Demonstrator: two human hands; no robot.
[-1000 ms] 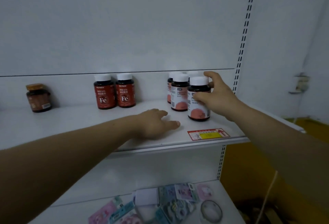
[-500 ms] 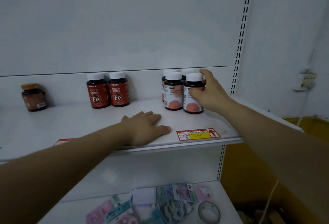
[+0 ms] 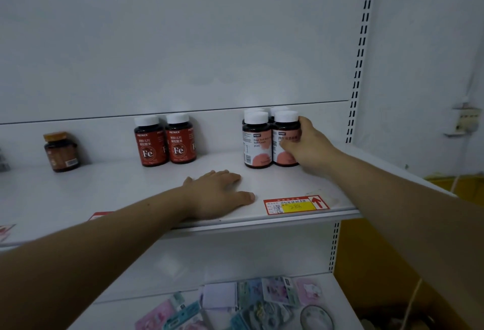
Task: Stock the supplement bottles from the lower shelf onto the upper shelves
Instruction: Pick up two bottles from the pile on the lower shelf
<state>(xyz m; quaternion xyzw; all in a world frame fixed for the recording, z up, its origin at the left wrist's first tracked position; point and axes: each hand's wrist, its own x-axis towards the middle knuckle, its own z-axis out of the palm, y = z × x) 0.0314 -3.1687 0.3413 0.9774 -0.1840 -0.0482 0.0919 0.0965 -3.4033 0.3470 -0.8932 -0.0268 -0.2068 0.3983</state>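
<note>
On the white upper shelf my right hand grips a pink-label supplement bottle with a white cap, standing upright beside a matching pink-label bottle. More white caps show behind these two. My left hand rests flat on the shelf in front, fingers spread, holding nothing. Two red "Fe" bottles stand side by side to the left. A brown bottle with an orange cap stands alone at the far left.
A red and yellow price tag sits on the shelf's front edge. The lower shelf holds several flat pastel packets. A slotted upright bounds the shelf at right, with a yellow box beyond it.
My right hand has pushed the pink-label bottle back from the shelf's front until it stands beside the other one. My left hand has flattened on the shelf.
</note>
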